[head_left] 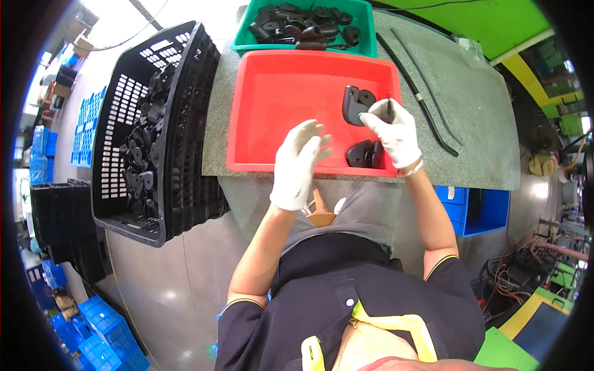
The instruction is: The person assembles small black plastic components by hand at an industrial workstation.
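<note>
Both my hands wear white gloves. My left hand (298,166) is over the near edge of the red tray (284,105), its fingers apart and nothing in them. At the tray's right side, my right hand (396,137) is closed on a dark part, mostly hidden by the fingers. Beside its thumb lies a curved black plastic part (352,110) with a round disc-like end. Just below it, near the tray's front right corner, are more black plastic parts (359,154), partly covered by my right hand.
Behind the red tray a green bin (241,36) holds several black parts. To the left stands a black slatted crate (185,136) full of similar parts. Two bent rods, one black (427,111) and one grey (427,80), lie right on the grey table. A blue bin (455,216) sits below.
</note>
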The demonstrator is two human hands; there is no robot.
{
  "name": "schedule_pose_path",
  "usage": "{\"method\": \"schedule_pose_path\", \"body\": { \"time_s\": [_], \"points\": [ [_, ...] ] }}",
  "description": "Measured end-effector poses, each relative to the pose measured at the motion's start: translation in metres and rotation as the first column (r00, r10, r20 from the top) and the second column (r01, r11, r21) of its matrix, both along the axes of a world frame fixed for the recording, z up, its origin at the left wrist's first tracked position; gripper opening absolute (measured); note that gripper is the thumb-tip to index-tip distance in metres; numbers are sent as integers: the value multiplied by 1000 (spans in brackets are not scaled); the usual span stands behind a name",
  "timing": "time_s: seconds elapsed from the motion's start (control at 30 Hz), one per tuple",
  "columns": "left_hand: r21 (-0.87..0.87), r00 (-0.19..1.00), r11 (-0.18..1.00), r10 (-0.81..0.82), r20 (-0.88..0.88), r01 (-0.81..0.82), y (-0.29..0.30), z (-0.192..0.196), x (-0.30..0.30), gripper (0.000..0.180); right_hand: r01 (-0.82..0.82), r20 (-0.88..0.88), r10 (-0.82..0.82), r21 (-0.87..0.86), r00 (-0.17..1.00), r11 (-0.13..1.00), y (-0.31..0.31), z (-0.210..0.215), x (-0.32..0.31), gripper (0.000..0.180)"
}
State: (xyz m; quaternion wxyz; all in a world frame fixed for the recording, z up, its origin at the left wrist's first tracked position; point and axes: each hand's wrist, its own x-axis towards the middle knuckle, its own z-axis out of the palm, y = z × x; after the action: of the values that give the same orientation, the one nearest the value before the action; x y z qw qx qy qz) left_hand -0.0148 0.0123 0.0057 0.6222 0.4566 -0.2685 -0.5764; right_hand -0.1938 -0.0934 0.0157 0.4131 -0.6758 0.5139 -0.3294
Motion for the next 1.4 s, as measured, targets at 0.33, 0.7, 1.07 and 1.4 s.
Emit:
{"method": "schedule_pose_path", "body": {
  "time_s": [0.33,0.7,1.07,1.4],
  "points": [
    [90,962,996,0,-274,26,-9,-2,-4,41,-67,379,-22,220,925,973,45,9,32,24],
    [111,839,968,250,-483,-225,-2,3,-15,33,-222,251,207,34,946,974,60,-3,46,19],
    [-62,985,984,171,31,-169,-3,1,1,37,-276,-115,251,-414,961,868,53,22,34,24],
    [-95,989,986,143,32,-139,3,-3,2,33,-388,-327,280,-336,902,858,57,33,32,29]
  ]
}}
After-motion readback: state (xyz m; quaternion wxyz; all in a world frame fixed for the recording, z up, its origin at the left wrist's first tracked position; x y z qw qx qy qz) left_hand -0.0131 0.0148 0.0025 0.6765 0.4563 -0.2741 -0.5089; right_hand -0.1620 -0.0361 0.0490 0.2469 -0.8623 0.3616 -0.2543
